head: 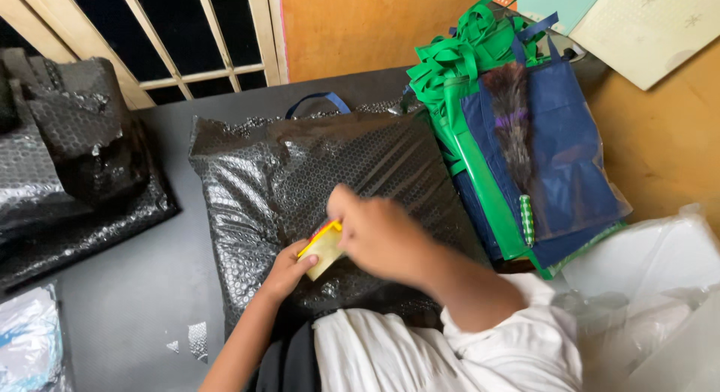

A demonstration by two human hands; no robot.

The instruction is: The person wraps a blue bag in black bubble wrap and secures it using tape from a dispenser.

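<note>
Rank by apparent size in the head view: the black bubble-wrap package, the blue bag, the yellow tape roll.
1. Black bubble-wrap package
2. Blue bag, though it lies farther from the camera
3. Yellow tape roll, partly hidden by both hands

Soft, even daylight fills the scene, though the window [187,32] at the top left is dark. Small glints of glare speckle the black bubble wrap [300,182]. The right hand [379,234] is slightly motion-blurred. Edges bend a little from the wide lens.

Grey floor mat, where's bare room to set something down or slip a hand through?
Bare grey mat lies between the bubble-wrapped package and the black bubble-wrap pile, with small scraps nearby. The right side is crowded with green and blue bags and clear plastic.
</note>
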